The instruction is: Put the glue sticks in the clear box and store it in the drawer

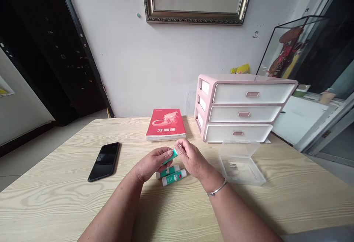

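A green glue stick (170, 157) is held tilted above the table, in front of the red book. My left hand (151, 164) is closed around its body. At its white upper end, my right hand (195, 161) has thumb and fingers pinched together; they hide most of that end, so I cannot tell whether the cap is on. Just below my hands, two more green glue sticks with white ends lie side by side on the table: the nearer glue stick (174, 178) shows its label, and the farther glue stick (167, 171) is partly covered.
A black phone (104, 161) lies at the left. Behind my hands is a red book (166, 123). A pink and white drawer unit (243, 115) stands at the back right, with an open clear plastic box (250, 179) before it. The wooden table (61, 201) meets the wall behind.
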The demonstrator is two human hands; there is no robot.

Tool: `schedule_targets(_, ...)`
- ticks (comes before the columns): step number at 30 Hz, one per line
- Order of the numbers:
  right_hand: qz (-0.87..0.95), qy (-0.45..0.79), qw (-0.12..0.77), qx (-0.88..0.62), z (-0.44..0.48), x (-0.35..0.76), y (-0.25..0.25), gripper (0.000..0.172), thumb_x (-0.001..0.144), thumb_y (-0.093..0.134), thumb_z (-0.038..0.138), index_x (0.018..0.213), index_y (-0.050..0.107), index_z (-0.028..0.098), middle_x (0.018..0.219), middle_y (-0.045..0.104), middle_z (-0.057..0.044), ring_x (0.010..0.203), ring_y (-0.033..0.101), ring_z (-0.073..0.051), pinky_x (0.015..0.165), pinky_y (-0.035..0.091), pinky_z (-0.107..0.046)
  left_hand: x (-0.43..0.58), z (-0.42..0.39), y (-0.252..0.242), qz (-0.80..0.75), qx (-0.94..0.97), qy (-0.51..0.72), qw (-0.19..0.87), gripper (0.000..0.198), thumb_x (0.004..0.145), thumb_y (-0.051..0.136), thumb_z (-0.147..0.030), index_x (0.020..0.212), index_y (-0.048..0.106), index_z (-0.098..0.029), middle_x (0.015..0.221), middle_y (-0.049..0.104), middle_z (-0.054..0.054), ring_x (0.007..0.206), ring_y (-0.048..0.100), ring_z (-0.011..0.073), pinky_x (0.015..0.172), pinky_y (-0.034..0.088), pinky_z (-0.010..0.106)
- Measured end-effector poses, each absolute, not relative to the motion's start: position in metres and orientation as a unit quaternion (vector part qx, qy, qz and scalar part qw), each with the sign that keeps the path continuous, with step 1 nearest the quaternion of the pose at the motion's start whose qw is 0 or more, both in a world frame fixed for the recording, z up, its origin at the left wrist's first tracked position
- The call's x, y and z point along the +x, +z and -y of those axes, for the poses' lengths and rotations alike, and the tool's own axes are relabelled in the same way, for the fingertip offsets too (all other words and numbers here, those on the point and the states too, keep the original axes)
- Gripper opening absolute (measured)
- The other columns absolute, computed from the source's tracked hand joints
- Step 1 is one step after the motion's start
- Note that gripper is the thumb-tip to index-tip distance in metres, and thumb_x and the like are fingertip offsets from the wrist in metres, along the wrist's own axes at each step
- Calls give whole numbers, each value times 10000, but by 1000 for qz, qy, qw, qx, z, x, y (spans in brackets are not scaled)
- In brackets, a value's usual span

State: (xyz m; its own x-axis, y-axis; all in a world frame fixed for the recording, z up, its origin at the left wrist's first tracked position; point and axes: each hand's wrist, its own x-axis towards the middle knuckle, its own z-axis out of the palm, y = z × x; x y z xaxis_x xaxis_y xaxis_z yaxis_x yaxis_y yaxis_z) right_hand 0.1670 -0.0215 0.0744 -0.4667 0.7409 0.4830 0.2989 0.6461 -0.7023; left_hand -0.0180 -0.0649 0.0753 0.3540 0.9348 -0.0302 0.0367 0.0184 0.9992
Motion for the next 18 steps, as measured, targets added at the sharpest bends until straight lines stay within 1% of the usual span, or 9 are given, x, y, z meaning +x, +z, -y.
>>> schedule_targets(2,822,214,409,-334,25,164,76,258,1014,339,366,951,531,205,702,570,2,625,527,-152,613,380,-264,-17,66,75,-404,584,381,592,389,913,530,-546,833,508,-167,683,450,-38,509,281,59,471,169,220)
schedule_targets(4,817,180,402,-372,25,161,74,238,1004,329,319,921,522,206,656,545,7,582,497,-158,588,335,-273,-15,67,74,-408,606,372,573,384,925,502,-549,875,530,-169,683,456,-39,509,304,66,478,211,216)
schedule_targets(5,809,171,400,-395,23,159,72,230,995,332,303,899,519,209,642,539,8,575,490,-161,584,319,-276,-13,67,73,-421,623,367,547,379,932,490,-545,909,545,-171,692,472,-35,526,342,76,491,249,215)
schedule_targets(6,798,169,399,-420,21,157,69,228,986,336,293,868,514,214,634,538,6,579,487,-163,585,310,-277,-10,67,71,-440,646,364,507,365,939,484,-533,942,559,-177,714,503,-25,559,397,91,517,295,217)
schedule_targets(8,766,184,399,-469,14,154,62,239,969,349,285,792,496,221,636,548,0,604,483,-164,592,304,-274,-4,67,68,-491,692,361,387,300,947,491,-477,995,581,-195,801,588,3,671,508,131,606,377,238)
schedule_targets(10,730,221,393,-515,6,151,55,255,950,361,273,727,474,223,640,557,-4,622,471,-161,594,305,-269,3,66,66,-540,726,345,248,223,942,512,-404,1022,594,-212,916,650,29,798,579,175,700,410,268)
schedule_targets(12,702,258,381,-544,0,150,49,264,931,368,258,688,465,222,647,566,-7,633,464,-157,594,310,-263,8,66,64,-573,743,310,154,193,934,516,-351,1051,596,-220,994,675,50,885,614,212,753,416,291)
schedule_targets(14,690,289,372,-550,-2,149,45,269,919,375,265,672,472,219,648,566,-3,631,459,-152,591,313,-260,10,67,65,-590,749,273,129,207,932,509,-326,1093,588,-222,1049,681,67,933,631,233,767,421,299)
schedule_targets(18,667,367,389,-519,0,148,46,305,915,412,357,656,484,214,580,495,27,574,430,-136,545,306,-249,9,70,69,-601,741,256,159,246,923,504,-309,1146,557,-222,1043,690,70,910,640,230,744,419,293)
